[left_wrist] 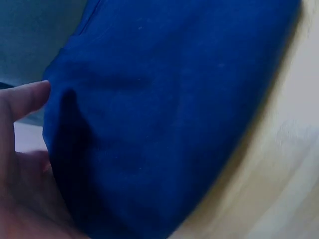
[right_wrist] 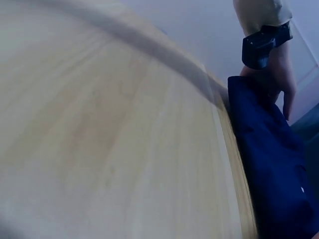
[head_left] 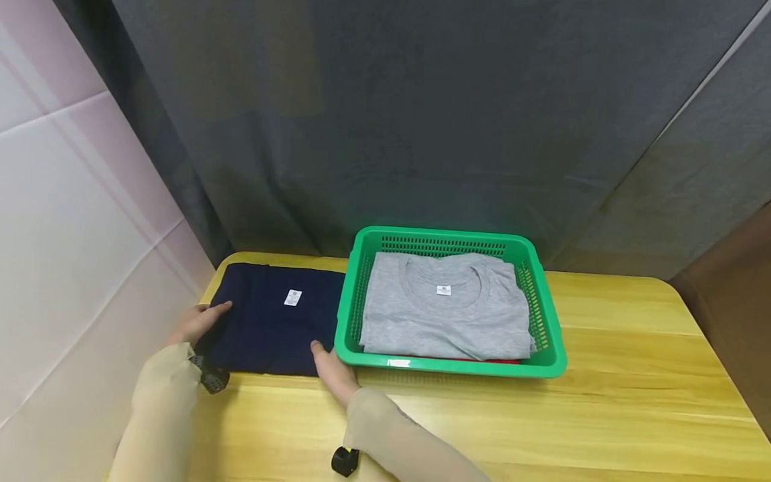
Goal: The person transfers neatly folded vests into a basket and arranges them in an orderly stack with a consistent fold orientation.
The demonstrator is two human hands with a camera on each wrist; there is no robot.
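Both my hands rest flat with straight fingers on the folded navy shirt (head_left: 274,321): left hand (head_left: 195,323) at its left edge, right hand (head_left: 333,372) at its near right corner. Shirt lies on the bench (head_left: 632,375), touching a green basket (head_left: 551,348) holding a grey shirt (head_left: 446,311).

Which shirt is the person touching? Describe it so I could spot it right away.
Start at the green basket on the yellow wooden table. Just left of it, on the tabletop, lies a folded navy shirt, with the left hand at its left edge and the right hand at its near right corner. Unlike the grey shirt, it is dark and outside the basket.
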